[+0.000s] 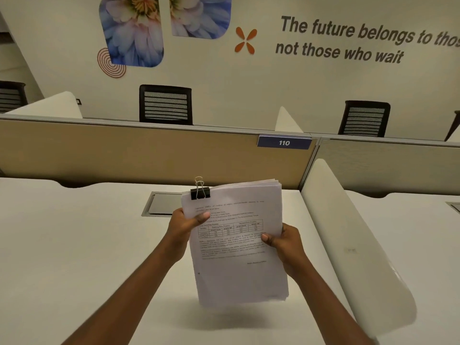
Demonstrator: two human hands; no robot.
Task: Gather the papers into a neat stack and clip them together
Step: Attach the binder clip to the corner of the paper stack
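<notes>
A stack of printed white papers [236,277] is held up above the white desk [74,245], tilted slightly to the left. A black binder clip [200,192] with silver wire handles grips the stack's top left corner. My left hand [185,225] clasps the left edge of the stack, thumb on the front page. On the right edge my right hand [283,241] holds the papers, its thumb also on the front. The sheets fan a little at the top right corner.
A grey cable hatch [161,204] is set into the desk behind the papers. A tan partition [149,155] with a "110" label [284,142] runs along the back. A white curved divider [353,245] bounds the desk on the right. Black chairs stand beyond the partition.
</notes>
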